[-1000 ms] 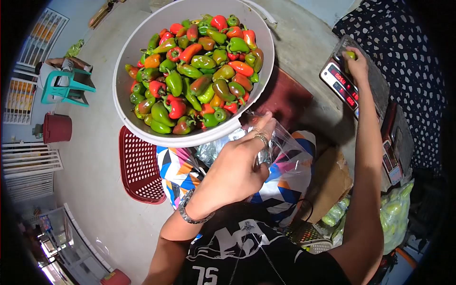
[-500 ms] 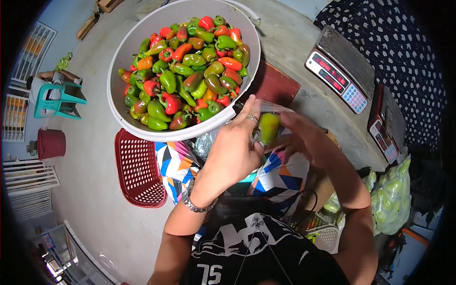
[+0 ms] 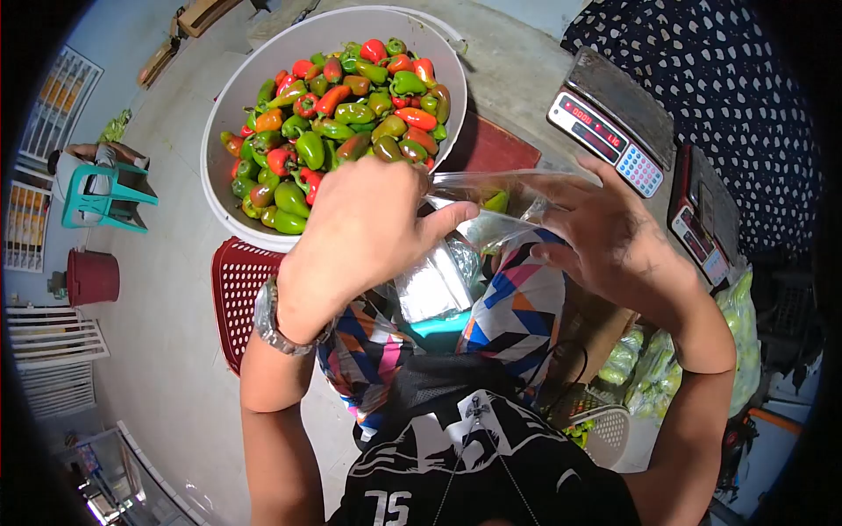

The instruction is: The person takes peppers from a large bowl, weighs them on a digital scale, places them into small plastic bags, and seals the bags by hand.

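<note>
A clear plastic bag (image 3: 474,181) is stretched between my hands above my lap, with a green pepper (image 3: 496,202) inside it. My left hand (image 3: 364,223), wearing a metal watch, grips the bag's left edge in front of the bucket; its curled fingers are partly hidden and the thumb points right. On the other side, my right hand (image 3: 605,230) holds the right edge between bent fingers and thumb. Red, green and orange peppers (image 3: 351,114) fill much of the large white bucket (image 3: 230,105). Shiny clear plastic packaging (image 3: 436,285) lies between my legs.
Two digital scales (image 3: 605,131) stand to the right, beside dark patterned cloth (image 3: 693,79). A maroon perforated basket (image 3: 237,298) is left of my legs. Bagged green produce (image 3: 737,342) lies at the right. Farther left, a person sits near a teal chair (image 3: 105,197).
My hands have moved apart, spreading the bag between them. My left hand shifted left, across the bucket's near rim, and my right hand shifted right. The plastic packaging on my lap shows more.
</note>
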{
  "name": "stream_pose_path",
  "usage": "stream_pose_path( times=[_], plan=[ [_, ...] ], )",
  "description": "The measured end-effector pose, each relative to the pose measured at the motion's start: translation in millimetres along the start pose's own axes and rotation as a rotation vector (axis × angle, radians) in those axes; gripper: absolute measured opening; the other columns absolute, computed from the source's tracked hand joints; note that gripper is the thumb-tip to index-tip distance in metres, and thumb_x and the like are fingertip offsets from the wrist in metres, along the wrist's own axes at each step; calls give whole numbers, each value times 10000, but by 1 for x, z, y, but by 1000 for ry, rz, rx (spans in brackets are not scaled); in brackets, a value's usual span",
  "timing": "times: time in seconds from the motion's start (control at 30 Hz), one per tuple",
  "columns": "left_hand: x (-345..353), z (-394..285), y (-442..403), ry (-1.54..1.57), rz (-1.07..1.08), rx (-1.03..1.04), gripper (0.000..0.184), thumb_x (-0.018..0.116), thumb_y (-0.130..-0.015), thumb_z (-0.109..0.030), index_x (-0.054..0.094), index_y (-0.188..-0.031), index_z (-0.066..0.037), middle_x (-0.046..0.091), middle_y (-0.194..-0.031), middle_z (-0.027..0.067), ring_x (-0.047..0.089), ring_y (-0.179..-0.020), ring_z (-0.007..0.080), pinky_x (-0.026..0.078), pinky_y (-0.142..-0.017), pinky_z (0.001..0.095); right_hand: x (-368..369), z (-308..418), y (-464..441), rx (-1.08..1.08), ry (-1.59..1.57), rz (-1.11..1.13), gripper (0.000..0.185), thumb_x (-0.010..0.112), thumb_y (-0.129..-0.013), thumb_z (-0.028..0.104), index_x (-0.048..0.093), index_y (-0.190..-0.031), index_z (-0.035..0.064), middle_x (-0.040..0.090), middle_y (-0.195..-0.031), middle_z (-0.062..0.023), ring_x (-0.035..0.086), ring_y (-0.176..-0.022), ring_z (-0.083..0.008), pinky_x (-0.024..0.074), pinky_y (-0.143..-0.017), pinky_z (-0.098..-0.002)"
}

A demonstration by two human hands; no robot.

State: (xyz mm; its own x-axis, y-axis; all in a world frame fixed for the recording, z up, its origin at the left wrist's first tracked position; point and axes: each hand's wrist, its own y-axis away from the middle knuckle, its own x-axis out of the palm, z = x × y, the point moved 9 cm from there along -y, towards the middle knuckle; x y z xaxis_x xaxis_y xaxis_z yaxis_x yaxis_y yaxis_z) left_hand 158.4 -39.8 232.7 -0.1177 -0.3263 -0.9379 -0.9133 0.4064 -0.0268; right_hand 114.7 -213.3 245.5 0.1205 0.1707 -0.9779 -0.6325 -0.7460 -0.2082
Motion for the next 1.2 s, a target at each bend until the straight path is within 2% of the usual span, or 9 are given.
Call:
stream_pose_path(
  times=[0.2,0.27,0.57,0.67,0.77,0.87,1.0,1.07,1.2],
  plan=[
    [6,8,-2,136,-138,119,447,787,-897,-395,657,-788,19,611,-647,196,641,-603,340,499,-590,430,-3,-16,-11,62,-72,82,128,771,-836,116,694,-909,46,683,-1295,-91,661,-1164,-224,386,-1173,-444],
    [0,9,-1,264,-180,103,400,831,-876,-282,572,-763,2,570,-653,131,576,-576,228,441,-552,347,-7,-24,-11,69,-190,-26,138,785,-802,68,671,-859,15,674,-1297,-126,658,-1157,-278,453,-1098,-441],
    [-11,7,11,412,-398,222,546,936,-714,-134,394,-720,-69,484,-713,38,485,-645,153,411,-602,289,-32,-21,-16,42,-121,-410,156,781,-754,2,630,-786,-20,666,-1192,-194,666,-997,-359,548,-850,-407],
    [-11,12,12,362,-380,168,558,948,-696,-148,395,-719,-74,492,-703,40,485,-652,140,420,-604,294,-10,-52,-22,181,-300,-267,123,744,-788,27,628,-803,-8,677,-982,-165,664,-804,-327,539,-721,-377],
    [-5,14,8,498,-356,173,522,941,-694,-234,457,-706,-40,557,-751,143,570,-683,338,482,-654,411,2,-53,-35,189,-563,-201,141,754,-798,29,615,-794,3,698,-891,-115,665,-735,-227,531,-678,-318],
    [0,0,-3,296,-279,109,440,905,-747,-159,483,-749,-34,586,-732,71,635,-713,170,491,-654,310,-1,-22,-59,48,-716,-230,134,755,-804,24,622,-801,5,704,-881,-99,670,-746,-169,528,-677,-290],
    [9,-7,-19,430,-379,294,150,763,-852,-87,677,-932,6,713,-851,133,686,-750,254,540,-716,361,7,-12,-74,93,-1057,-315,105,727,-871,28,655,-948,24,681,-847,-50,656,-759,-102,537,-687,-277],
    [5,2,-20,418,-366,226,133,760,-857,-75,673,-900,15,688,-818,132,669,-723,268,533,-693,358,13,-24,-71,181,-1441,-475,129,727,-890,-6,660,-998,14,685,-856,-9,650,-806,-67,547,-747,-251],
    [-2,-17,3,562,-311,333,222,790,-836,-41,586,-763,8,607,-748,108,603,-650,254,487,-611,344,50,-88,-67,324,-1363,-620,121,742,-893,25,684,-997,10,688,-867,-10,650,-816,-74,538,-760,-235]
  ],
)
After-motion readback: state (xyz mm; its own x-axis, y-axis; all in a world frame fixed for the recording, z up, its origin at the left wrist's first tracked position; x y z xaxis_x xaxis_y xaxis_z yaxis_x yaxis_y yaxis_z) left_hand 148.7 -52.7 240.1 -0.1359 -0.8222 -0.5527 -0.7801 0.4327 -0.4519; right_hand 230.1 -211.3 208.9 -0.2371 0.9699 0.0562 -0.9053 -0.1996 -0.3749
